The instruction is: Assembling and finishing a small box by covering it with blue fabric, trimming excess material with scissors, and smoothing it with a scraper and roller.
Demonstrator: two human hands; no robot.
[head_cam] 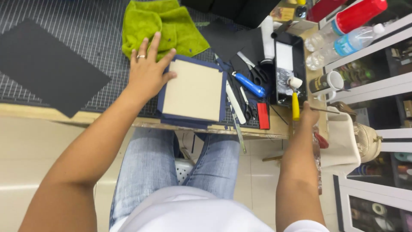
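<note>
My left hand point(148, 71) lies flat, fingers spread, on the left edge of a tan square board point(193, 90) that rests on a dark blue sheet point(191, 120) at the bench's front edge. A ring shows on one finger. My right hand point(309, 116) grips the yellow handle of a small paint roller point(295, 96), whose white roller head sits in a black tray point(287, 60) to the right of the board.
A green towel point(161, 25) lies behind the left hand and a black sheet point(45, 64) at the far left on the gridded cutting mat point(77, 25). Scissors point(256, 74), a blue-handled tool point(249, 84), a red block point(263, 116), bottles point(343, 41) and a mug point(328, 81) crowd the right.
</note>
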